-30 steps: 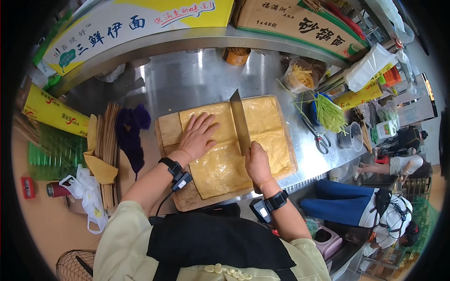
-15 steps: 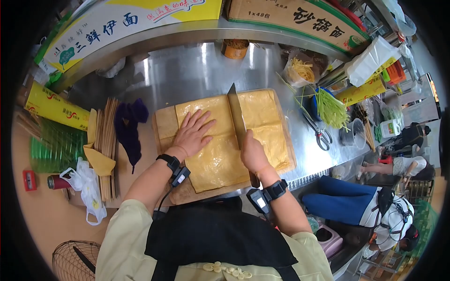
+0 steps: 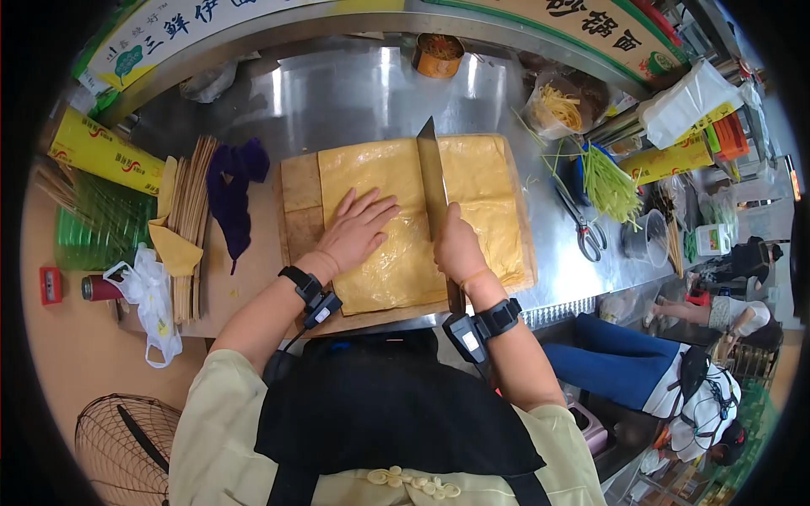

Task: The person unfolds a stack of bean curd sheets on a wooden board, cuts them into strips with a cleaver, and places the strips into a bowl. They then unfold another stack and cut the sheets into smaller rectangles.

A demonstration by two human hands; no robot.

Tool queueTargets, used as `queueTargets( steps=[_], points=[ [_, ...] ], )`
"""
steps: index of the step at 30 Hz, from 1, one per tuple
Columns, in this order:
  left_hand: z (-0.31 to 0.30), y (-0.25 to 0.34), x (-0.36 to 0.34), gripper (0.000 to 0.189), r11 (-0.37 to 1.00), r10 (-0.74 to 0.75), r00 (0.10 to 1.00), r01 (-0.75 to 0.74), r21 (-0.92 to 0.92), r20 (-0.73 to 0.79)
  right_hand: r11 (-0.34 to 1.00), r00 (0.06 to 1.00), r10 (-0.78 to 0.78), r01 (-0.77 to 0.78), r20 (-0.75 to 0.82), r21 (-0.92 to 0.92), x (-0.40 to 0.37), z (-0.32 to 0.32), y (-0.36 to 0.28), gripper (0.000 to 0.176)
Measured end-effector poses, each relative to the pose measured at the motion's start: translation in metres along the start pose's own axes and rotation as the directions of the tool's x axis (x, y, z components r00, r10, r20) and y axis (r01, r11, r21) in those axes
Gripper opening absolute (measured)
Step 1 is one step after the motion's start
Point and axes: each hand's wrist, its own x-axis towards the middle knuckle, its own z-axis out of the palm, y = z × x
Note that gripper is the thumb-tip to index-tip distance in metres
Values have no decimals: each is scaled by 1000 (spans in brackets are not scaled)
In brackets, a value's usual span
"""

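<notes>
Yellow, glossy sheets that look like tofu skin [image 3: 371, 282] lie stacked flat on a wooden cutting board [image 3: 301, 190]. My left hand [image 3: 361, 232] rests flat on the left half of the stack, fingers spread and pointing to the upper right. In my right hand [image 3: 458, 244] is a long kitchen knife [image 3: 432, 181], fingers wrapped round its handle. The blade stands across the sheets right of their middle, its tip reaching past the board's far edge. Where the cutting edge meets the sheets is partly hidden by the blade.
Left of the board lie a purple cloth [image 3: 228, 198] and a bundle of wooden sticks [image 3: 192, 228]. To the right are scissors [image 3: 584, 228], green vegetable strips [image 3: 609, 190] and a plastic cup [image 3: 645, 236]. An open can [image 3: 439, 56] stands behind; another person [image 3: 683, 379] is at right.
The view has shifted, so board and sheets appear higher. My left hand has slid slightly towards me across the sheets. The knife keeps about the same place over them.
</notes>
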Motion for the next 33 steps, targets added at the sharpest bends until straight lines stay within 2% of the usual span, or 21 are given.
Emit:
queueTargets(
  steps=[2,5,14,20,25,33],
  points=[
    [5,2,-5,51,1000,-21,1000,21,-15,-4,997,999,-25,22,-35,-76,-2,3,-4,23],
    [6,1,-5,52,1000,-20,1000,20,16,-19,995,991,-94,90,-91,-40,-11,5,-4,22],
    [4,0,-7,56,1000,-8,1000,8,-12,-3,986,987,-121,108,-101,-125,-6,4,-10,22],
    [-2,1,-21,55,1000,25,1000,-25,-9,-5,990,989,-100,88,-109,-108,-8,9,-14,27],
    [-5,5,-36,56,999,13,999,-14,-32,-32,986,997,-55,47,-48,-163,0,10,-13,30],
    [-7,13,-84,66,995,62,997,-57,-82,54,980,999,-2,-7,-47,-198,0,16,-13,33]
  ],
)
